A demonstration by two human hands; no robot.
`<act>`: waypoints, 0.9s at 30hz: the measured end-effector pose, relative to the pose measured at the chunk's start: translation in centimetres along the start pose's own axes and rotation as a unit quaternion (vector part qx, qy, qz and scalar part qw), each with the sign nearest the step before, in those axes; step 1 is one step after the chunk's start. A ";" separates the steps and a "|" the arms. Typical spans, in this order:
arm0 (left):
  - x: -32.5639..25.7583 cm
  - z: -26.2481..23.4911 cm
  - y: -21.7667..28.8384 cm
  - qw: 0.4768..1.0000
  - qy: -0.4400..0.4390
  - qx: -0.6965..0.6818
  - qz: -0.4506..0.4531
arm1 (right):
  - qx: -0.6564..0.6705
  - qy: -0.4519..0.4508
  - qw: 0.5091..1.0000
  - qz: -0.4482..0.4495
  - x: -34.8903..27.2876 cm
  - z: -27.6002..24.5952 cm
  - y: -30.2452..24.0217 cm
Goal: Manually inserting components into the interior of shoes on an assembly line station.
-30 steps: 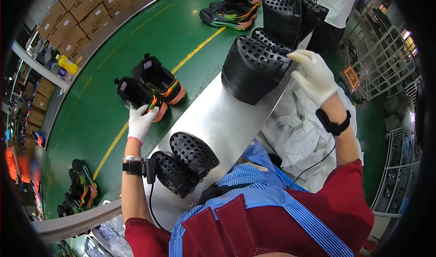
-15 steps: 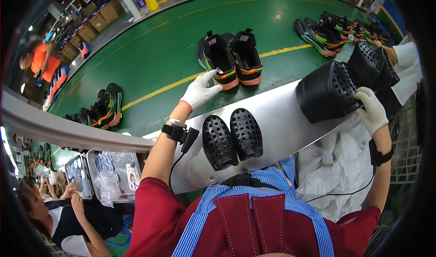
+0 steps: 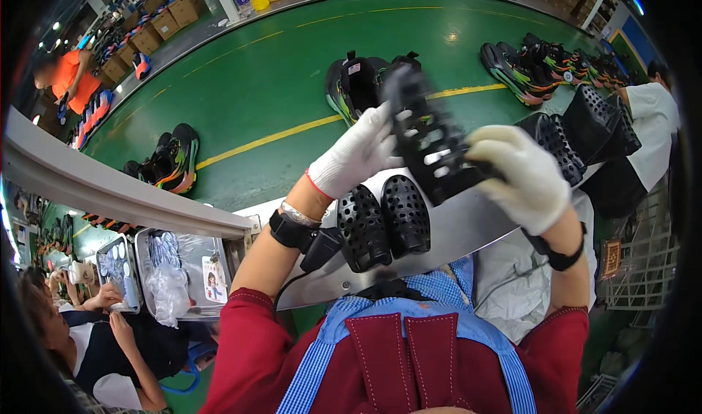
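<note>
Gloved fingers of the left hand (image 3: 362, 154) closed on the upper-left end of a black perforated insole piece (image 3: 431, 147); gloved fingers of the right hand (image 3: 523, 176) wrapped round its lower-right end; the piece held in the air between both hands, above the metal worktop (image 3: 468, 227), its long axis running from upper left to lower right, the far end pointing toward the green conveyor belt (image 3: 256, 85). Just below the hands, two black perforated clogs (image 3: 384, 224) lying side by side on the worktop, toes away from the person; a stack of further black clogs (image 3: 578, 132) to the right; pairs of black sneakers (image 3: 358, 85) on the belt beyond, one pair directly behind the held piece.
</note>
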State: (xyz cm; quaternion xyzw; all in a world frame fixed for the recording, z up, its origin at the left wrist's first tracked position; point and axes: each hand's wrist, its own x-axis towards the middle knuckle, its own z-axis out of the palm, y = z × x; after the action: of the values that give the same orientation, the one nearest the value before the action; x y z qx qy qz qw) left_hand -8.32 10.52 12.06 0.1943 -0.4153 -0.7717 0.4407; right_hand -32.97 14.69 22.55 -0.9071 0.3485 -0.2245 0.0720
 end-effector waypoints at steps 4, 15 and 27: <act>-1.3 -0.6 0.7 0.991 0.014 -0.128 0.022 | 0.103 -0.037 0.993 -0.050 2.4 5.0 0.4; -2.9 -4.0 -0.8 0.961 0.197 -0.095 0.170 | 0.260 -0.139 0.927 0.233 6.3 10.3 -2.5; -1.0 -7.5 -1.9 0.938 0.312 0.149 0.031 | -0.126 -0.161 0.960 0.192 9.3 9.4 -0.6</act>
State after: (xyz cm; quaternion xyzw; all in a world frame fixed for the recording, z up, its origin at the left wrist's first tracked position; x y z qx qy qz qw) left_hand -3.79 8.39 6.10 0.4757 -0.3733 -0.5877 0.5376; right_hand -22.18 8.71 17.74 -0.8489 0.5257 -0.0117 0.0537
